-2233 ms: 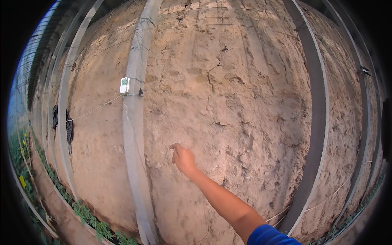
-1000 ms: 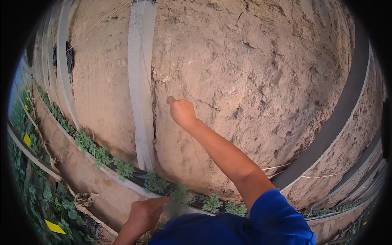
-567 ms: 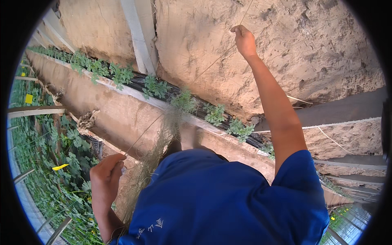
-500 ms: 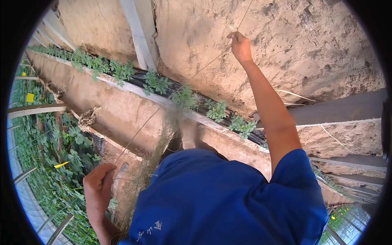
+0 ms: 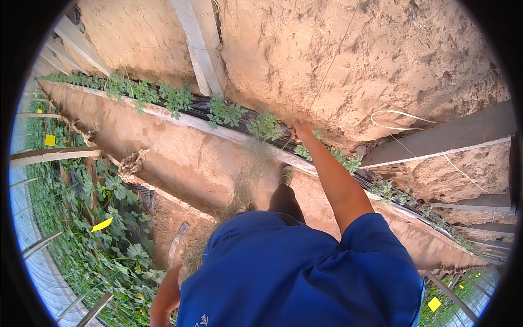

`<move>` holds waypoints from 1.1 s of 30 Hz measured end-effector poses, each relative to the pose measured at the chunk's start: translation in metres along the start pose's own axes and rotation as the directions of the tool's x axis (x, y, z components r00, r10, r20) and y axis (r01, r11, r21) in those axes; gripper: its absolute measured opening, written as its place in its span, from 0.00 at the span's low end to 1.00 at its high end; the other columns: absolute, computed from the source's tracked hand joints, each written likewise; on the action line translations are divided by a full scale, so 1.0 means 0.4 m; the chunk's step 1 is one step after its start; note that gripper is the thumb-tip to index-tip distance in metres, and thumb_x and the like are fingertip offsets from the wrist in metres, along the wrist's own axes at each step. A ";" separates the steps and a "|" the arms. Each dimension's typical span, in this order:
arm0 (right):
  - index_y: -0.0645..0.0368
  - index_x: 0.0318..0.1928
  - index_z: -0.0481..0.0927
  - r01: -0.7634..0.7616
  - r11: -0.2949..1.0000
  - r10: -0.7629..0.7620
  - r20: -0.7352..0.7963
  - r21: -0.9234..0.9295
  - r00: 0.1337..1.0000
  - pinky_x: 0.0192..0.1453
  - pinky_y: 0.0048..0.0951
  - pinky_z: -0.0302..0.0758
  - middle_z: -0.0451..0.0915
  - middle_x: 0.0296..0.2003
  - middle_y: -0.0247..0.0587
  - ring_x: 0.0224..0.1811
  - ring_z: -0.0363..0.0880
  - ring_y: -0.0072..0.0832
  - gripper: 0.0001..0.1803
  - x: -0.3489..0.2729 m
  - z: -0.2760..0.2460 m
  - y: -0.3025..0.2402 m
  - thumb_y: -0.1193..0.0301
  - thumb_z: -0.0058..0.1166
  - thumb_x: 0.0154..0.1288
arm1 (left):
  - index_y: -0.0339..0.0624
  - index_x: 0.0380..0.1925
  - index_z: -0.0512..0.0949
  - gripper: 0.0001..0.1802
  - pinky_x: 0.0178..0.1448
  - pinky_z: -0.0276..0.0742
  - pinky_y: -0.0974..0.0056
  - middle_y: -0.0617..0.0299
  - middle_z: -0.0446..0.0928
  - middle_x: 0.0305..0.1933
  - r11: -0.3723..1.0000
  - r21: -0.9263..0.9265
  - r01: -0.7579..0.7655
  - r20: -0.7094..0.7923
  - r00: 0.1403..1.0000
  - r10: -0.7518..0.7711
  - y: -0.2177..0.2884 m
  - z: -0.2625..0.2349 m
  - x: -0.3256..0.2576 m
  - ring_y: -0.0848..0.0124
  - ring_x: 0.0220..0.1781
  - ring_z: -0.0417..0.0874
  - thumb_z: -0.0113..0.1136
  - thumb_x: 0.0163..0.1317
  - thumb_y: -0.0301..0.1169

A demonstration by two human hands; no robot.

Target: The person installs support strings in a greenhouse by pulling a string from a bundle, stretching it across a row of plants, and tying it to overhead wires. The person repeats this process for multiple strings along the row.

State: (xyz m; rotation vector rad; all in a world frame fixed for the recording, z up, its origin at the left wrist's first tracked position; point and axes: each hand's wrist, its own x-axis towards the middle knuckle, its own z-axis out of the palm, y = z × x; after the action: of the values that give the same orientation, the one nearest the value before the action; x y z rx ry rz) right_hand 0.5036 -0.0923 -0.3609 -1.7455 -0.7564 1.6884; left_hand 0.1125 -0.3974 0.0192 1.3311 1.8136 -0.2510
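Low beside the row of young green plants (image 5: 265, 126), my right hand (image 5: 301, 131) has its fingers closed on a thin string (image 5: 332, 60). That string runs from the hand up along the rough earth wall. My left hand (image 5: 170, 283) is lower, at the left side of my blue shirt; its fingers are blurred and partly hidden, so I cannot make out their grip. A loose bundle of fine grey-green strings (image 5: 248, 177) hangs in front of me between the hands, its lower part against my left side.
Black plastic sheeting (image 5: 204, 106) lies along the plants, edged by a pale strip. Slanting concrete posts (image 5: 199, 46) lean at the wall. A dirt path (image 5: 180, 144) runs beside the row. To the left are a knotted rope (image 5: 132, 163) and dense leafy crops (image 5: 103, 201) with yellow cards.
My right hand has come down from high against the wall to the plant row. My left hand has dropped lower, toward my side. The view has shifted slightly.
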 end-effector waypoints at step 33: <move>0.64 0.36 0.74 0.396 0.732 -0.354 -0.186 0.555 0.916 0.31 0.28 0.78 0.76 0.23 0.38 0.27 0.80 0.28 0.14 -0.323 0.212 -0.161 0.65 0.44 0.72 | 0.38 0.52 0.75 0.22 0.32 0.78 0.66 0.51 0.82 0.37 0.739 0.227 -0.634 -0.214 0.708 0.673 -0.212 0.004 0.135 0.66 0.32 0.83 0.59 0.55 0.18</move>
State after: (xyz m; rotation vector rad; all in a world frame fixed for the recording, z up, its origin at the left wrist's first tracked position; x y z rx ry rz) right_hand 0.4147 -0.1436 -0.2289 -1.1160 -0.4443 1.3733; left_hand 0.0366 -0.3964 -0.0470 2.1131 1.4239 0.2259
